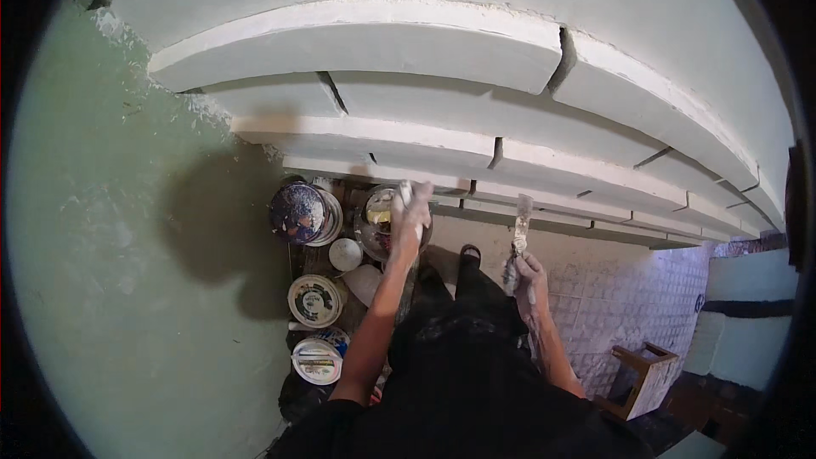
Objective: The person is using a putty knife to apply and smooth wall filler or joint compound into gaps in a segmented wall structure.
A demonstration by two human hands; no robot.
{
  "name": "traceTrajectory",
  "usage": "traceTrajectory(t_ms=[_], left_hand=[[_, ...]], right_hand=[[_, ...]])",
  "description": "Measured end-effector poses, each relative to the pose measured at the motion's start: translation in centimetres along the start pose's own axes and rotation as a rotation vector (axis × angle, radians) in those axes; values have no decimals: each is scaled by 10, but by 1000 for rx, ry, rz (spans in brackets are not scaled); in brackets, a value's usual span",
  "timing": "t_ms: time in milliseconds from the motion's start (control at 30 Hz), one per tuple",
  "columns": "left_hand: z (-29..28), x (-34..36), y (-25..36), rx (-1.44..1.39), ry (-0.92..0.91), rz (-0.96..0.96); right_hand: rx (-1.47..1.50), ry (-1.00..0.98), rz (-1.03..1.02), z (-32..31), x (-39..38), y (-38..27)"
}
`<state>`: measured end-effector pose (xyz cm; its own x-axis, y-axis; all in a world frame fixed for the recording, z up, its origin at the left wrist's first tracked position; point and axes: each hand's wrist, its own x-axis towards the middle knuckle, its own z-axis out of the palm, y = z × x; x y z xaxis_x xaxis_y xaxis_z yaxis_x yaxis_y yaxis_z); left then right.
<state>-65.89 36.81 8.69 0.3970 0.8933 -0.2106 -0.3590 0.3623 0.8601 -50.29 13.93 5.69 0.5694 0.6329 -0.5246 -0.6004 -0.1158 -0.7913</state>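
While the pale-green wall [127,229] fills nine o'clock, a broad, soft shadow [208,208] falls across it, nearer the centre. Moving right, here come the containers! At nine o'clock a dark, paint-splashed tub [296,212] overlaps a pale pail [333,219]; down between seven and eight sits a white-topped bucket [314,301], and at seven another white-lidded bucket [317,362], both smeared around the rim. A small white container [346,254] sits at eight, closer in.

Now the middle, and it's the left hand [410,219], raised right at the centre of the dial, its fingers coated in white. Is it pinching something? I cannot tell whether those fingers are together or apart. It overlaps the right side of a grey basin [367,242], where a yellow item [378,216] shows. Overhead, sweeping from ten round to two and beyond, run stepped white ledges [365,47], split by dark gaps.

Across to a sandalled foot [470,255] at four, close in, and just beyond it the right hand [527,279], also at four, clamped on the handle of a putty knife [523,217]! The knife stands at three o'clock, blade pointing up towards the ledges, whitish residue on it. Farther out, past the pale tiled floor [595,297], a small wooden stool [650,378] sits tilted in view at four.
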Motion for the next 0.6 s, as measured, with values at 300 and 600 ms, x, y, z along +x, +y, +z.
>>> traceTrajectory(t_ms=[300, 600], left_hand=[[40, -37, 5, 358, -334, -66], [87, -59, 50, 859, -321, 314]], right_hand=[[47, -358, 1, 72, 6, -41], [-202, -313, -440, 95, 5, -71]])
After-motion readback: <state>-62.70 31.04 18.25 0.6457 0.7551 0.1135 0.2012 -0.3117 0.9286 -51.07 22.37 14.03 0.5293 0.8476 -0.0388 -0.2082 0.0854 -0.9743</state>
